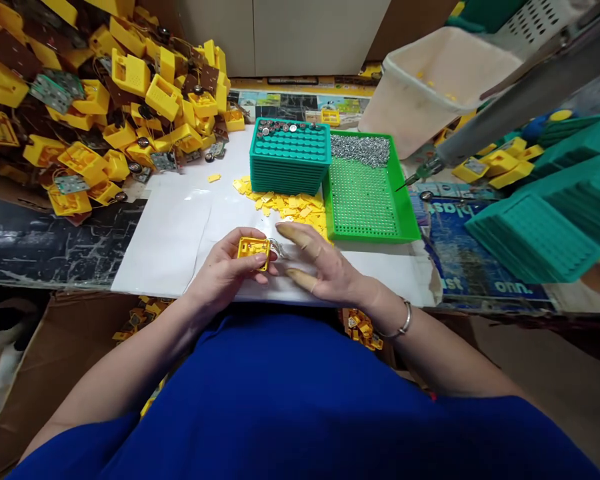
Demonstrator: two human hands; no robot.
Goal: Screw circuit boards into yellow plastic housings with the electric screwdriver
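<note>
One yellow casing point(249, 247), gripped in the left hand point(227, 268), sat left of and nearer than the green tray point(365, 200); one right hand point(333, 270), fingers parted, hung off the tray's near-left corner; one teal stack point(290, 172) adjoined its left side.

One head-worn view, forward and down, close above the worktable point(87, 248).

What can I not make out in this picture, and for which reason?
All in the head view:
Underside of the held case: hidden by the case itself and the left grip.
Strands at its edge: too thin and blurred to identify.
Yellow pile: cut off by the top and left edges.
Metal bits: too small to tell each shape.
</note>
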